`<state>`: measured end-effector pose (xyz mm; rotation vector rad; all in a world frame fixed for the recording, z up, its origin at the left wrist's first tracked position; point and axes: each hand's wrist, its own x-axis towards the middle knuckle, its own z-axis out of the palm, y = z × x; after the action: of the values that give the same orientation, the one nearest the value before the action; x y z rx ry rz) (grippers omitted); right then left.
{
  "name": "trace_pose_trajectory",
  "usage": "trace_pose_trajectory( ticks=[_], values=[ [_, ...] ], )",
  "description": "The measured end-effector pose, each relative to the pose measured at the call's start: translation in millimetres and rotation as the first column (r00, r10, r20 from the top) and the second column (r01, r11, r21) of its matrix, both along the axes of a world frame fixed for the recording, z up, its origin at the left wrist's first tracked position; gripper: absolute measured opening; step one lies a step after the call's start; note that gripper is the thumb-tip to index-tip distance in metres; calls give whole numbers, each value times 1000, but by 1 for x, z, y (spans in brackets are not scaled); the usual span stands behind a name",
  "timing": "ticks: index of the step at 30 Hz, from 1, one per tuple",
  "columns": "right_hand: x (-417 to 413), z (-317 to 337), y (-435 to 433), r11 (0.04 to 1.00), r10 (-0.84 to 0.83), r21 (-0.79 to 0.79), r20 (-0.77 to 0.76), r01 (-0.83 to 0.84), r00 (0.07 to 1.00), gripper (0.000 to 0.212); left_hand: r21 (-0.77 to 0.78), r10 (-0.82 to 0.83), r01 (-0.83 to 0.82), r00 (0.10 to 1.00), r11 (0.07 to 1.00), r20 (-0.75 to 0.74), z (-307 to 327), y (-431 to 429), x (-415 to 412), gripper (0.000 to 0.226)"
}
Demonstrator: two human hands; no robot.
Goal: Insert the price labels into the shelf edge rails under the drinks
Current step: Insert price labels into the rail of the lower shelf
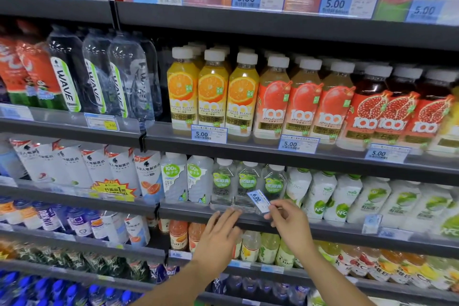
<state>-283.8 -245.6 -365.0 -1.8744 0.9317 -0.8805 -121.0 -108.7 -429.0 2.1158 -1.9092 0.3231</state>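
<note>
The fingers of the right hand pinch the lower right corner of a small blue-and-white paper price label printed "6.00", thumb underneath and forefinger on top. The label is tilted, its left end higher, and sits in front of the clear plastic bottles with round green stickers, just above the dark grey shelf edge rail of that shelf. Whether its lower edge already touches the clear strip on the rail cannot be told.

The left hand grips nothing: its fingers are stretched out and lie flat, tips resting on the front of the same rail, just left of the label. Both bare forearms rise from the bottom of the view.

On the shelf above, three blue-and-white "5.00" price tags stand in the rail below white-capped orange juice bottles, apple juice bottles with red labels and dark pomegranate juice bottles. To the left stand clear water bottles marked "WAVE". The top shelf holds juice cartons with more "5.00" tags beneath them. Right of the hands, white bottles with green coconut labels fill the shelf, and a small pale blue tag stands up from its rail.
</note>
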Motion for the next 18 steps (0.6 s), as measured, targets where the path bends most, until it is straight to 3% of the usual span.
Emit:
trace_pose_trajectory(
  ticks=[6,13,18],
  values=[
    [5,-6,4,999,-12,39,48,10,999,13,66,45,-49,997,997,64,8,3,-3,33],
    [8,-1,8,1000,-12,21,19,12,1000,14,189,7,-30,993,982,120,19,6,-7,44],
    [5,-1,8,995,-31,-95,-68,25,997,14,169,-31,6,988,986,149,15,5,-6,43]
  ],
)
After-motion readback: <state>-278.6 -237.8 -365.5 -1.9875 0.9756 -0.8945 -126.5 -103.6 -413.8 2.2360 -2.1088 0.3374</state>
